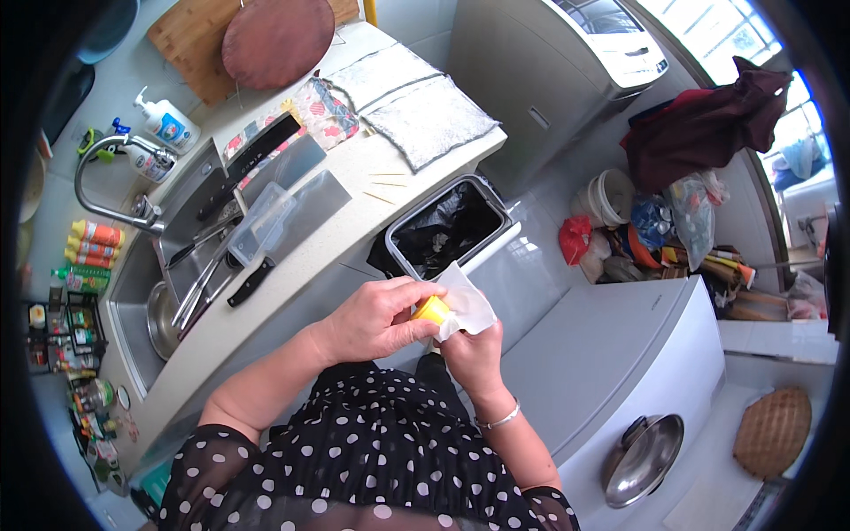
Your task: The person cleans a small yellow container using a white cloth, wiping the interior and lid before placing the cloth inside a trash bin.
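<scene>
My left hand point(378, 315) pinches a small yellow plastic cap or container point(431, 310) between thumb and fingers, in front of my body. My right hand point(473, 348) grips a white tissue or paper wipe point(470, 306) that touches the yellow thing's right side; part of it sticks up above my fingers. Just beyond both hands stands a trash bin point(396, 247) with a black liner and some crumpled waste inside. The right fingertips are partly hidden by the tissue.
On the counter at left lie a black-handled knife point(251, 281), a clear plastic lid point(262, 224), metal blades, thin sticks point(388, 184) and a white cloth point(431, 123). A steel sink point(126, 332) adjoins them. At right stand a grey chest-like appliance point(597, 352) and a steel pan point(644, 461).
</scene>
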`<state>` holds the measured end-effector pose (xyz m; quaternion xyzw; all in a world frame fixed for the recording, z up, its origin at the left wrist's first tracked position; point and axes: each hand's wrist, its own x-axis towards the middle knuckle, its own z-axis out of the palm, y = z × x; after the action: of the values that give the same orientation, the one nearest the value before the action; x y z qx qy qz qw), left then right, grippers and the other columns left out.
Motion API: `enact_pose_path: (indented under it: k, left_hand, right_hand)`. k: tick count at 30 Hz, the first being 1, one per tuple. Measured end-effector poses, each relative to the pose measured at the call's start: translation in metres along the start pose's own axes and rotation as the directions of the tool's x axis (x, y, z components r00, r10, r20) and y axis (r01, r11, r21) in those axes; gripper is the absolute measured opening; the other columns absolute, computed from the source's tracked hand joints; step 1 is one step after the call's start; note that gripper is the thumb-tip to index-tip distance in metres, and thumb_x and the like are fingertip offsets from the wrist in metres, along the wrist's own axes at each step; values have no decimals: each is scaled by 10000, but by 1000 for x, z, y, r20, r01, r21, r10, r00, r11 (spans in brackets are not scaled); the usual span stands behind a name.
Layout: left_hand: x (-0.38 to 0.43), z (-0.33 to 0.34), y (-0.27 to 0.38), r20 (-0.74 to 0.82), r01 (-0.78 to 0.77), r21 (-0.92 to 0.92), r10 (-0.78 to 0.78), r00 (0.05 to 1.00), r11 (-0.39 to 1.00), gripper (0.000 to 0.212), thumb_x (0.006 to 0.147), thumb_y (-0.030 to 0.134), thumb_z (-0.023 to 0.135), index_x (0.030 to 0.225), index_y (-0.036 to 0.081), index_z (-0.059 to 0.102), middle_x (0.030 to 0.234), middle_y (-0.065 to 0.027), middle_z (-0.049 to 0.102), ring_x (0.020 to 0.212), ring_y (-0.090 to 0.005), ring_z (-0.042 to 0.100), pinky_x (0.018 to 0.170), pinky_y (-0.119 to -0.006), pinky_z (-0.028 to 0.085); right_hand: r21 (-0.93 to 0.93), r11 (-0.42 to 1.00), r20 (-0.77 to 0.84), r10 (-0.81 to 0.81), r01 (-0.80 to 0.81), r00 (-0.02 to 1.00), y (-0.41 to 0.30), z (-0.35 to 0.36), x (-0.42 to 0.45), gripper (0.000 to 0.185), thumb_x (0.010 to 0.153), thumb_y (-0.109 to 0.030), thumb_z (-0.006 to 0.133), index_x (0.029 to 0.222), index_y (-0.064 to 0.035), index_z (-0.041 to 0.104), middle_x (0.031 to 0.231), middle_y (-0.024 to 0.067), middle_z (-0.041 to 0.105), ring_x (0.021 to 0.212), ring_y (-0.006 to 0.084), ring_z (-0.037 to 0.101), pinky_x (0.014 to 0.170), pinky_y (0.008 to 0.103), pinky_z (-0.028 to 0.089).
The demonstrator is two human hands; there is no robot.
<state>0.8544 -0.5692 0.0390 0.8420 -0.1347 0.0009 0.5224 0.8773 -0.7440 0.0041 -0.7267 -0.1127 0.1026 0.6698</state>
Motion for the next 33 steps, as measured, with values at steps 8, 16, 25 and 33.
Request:
enact_pose_path:
  k: [8, 16, 25, 33]
  left_hand:
    - [31, 32, 13, 69, 258, -38, -255, 964, 965, 307, 917, 216, 635, 1113, -19, 602, 837, -88, 642, 681, -135, 605, 624, -284, 499]
    - [57, 18, -28, 372, 581, -612, -454, 810, 536, 426, 950, 394, 577, 952, -21, 675, 793, -28, 651, 684, -81, 600, 619, -229, 488]
    - [64, -43, -38, 343, 432, -789, -269, 900, 438, 539, 996, 345, 460, 1416, 14, 387, 1062, -126, 621, 842, -161, 631, 675, -244, 524]
    - [61, -32, -38, 153, 203, -381, -155, 976, 902, 465, 823, 83, 724, 1251, -1, 565, 1080, -38, 552, 972, -127, 588, 853, -265, 515]
  right_hand:
    - [-245, 919, 115, -288, 308, 951, 11, -47, 27, 197, 752, -19, 698, 908, -19, 577, 813, 127, 617, 670, 313, 633, 607, 355, 513]
    - [-446, 532, 312, -662, 720, 682, -4, -51, 78, 226, 675, -3, 706, 839, -15, 550, 756, 104, 592, 614, 282, 612, 513, 357, 499]
    - [-189, 981, 30, -40, 45, 999, -5, -16, 81, 176, 823, -23, 638, 987, 29, 600, 745, 73, 648, 590, 128, 610, 520, 263, 465]
    - [212, 939, 122, 251, -272, 960, -3, -6, 76, 122, 850, -30, 604, 941, 49, 622, 740, 25, 638, 579, 58, 550, 501, 208, 427]
